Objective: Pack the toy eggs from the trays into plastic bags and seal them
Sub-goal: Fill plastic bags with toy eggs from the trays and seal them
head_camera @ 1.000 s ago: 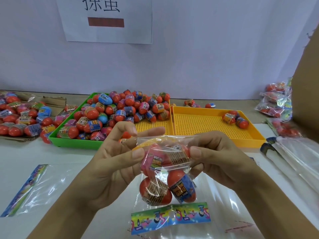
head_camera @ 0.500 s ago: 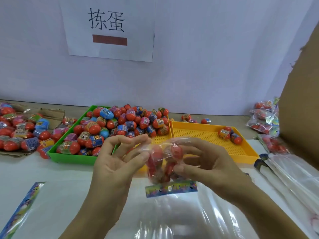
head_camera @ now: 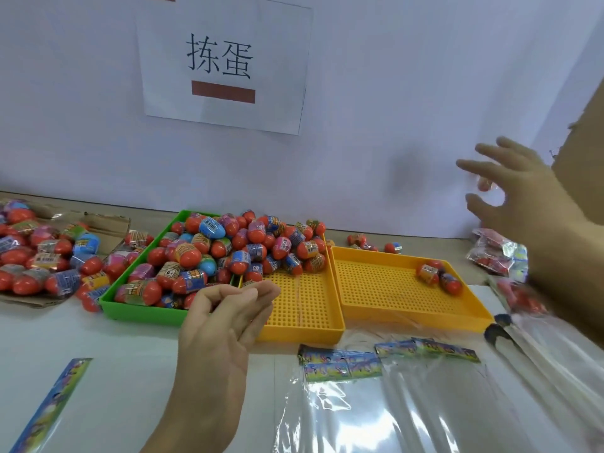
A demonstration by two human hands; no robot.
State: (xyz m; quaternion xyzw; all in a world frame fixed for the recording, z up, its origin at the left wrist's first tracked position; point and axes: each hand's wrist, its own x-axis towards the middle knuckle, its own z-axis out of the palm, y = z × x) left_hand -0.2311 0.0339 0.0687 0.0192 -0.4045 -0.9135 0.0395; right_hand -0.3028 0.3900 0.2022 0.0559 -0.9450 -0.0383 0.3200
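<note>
- Where the table (head_camera: pixel 98 348) meets the white wall, three trays stand side by side, touching: a green tray (head_camera: pixel 137 308) at left, a middle yellow tray (head_camera: pixel 304 331), and a right yellow tray (head_camera: pixel 408 315).
- Green tray: heaped with toy eggs (head_camera: pixel 209 253), the heap spilling over into the far end of the middle yellow tray; the near part of that tray's perforated floor is bare.
- Right yellow tray: a few toy eggs (head_camera: pixel 439 276) clustered toward its far right corner.
- Toy eggs, appearance: mostly red shells, some blue or pink, each with a printed band round the middle.
- Flattened cardboard (head_camera: pixel 29 302), left of the green tray: more loose eggs piled on it.
- Filled bags of eggs (head_camera: pixel 496 253): stacked at the far right, beside a brown cardboard box (head_camera: pixel 585 142).
- Empty plastic bags (head_camera: pixel 392 403): clear, with colourful printed header strips, lying flat at the near edge in front of the yellow trays; one more plastic bag (head_camera: pixel 49 410) at the near left.
- Left hand (head_camera: pixel 222 331): raised before the trays, fingers loosely curved, holding nothing.
- Right hand (head_camera: pixel 516 194): raised at far right, fingers spread; a blurred reddish bagged egg (head_camera: pixel 485 184) shows just past the fingers, contact uncertain.
- Paper sign (head_camera: pixel 225 63) with printed characters: fixed to the wall.
</note>
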